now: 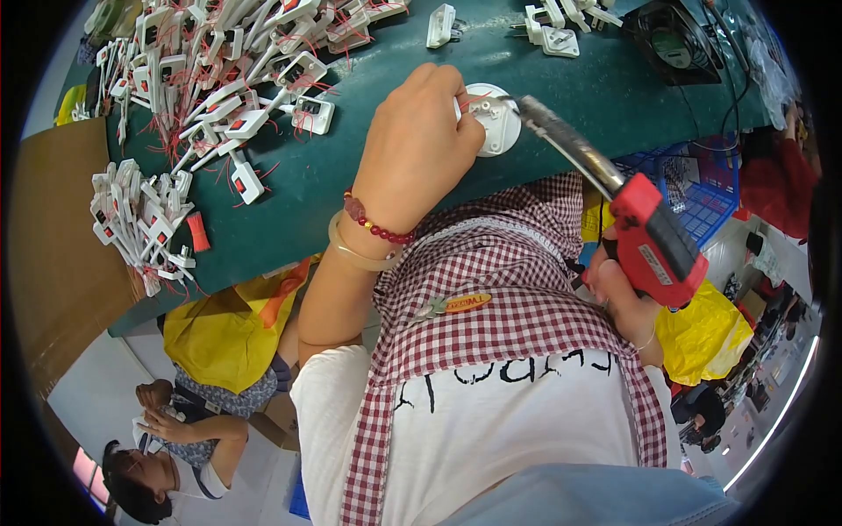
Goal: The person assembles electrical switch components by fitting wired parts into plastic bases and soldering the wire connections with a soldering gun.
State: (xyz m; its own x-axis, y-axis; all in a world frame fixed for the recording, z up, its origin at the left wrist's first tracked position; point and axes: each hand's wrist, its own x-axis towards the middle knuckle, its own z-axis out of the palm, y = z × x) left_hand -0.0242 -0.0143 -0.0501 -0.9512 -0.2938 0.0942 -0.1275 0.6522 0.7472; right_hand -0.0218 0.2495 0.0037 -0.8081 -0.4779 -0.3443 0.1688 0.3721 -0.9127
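My left hand (430,123), with a jade bangle and a red bead bracelet on its wrist, is closed at a round white plastic part (498,123) on the green table. Its fingers pinch something small and pale at the part's left edge, mostly hidden by the hand. My right hand (612,279) is wrapped around the handle of a red and black soldering gun (653,237). The gun's metal barrel points up and left, its tip beside the round part's upper right edge. Whether the tip touches the part I cannot tell.
A large heap of white plug-like units with red wires (210,79) covers the table's left, with a smaller pile (145,219) near the cardboard (66,237). Loose white plugs (561,39) and a black fan (674,44) lie at the back. A seated person (175,438) is at lower left.
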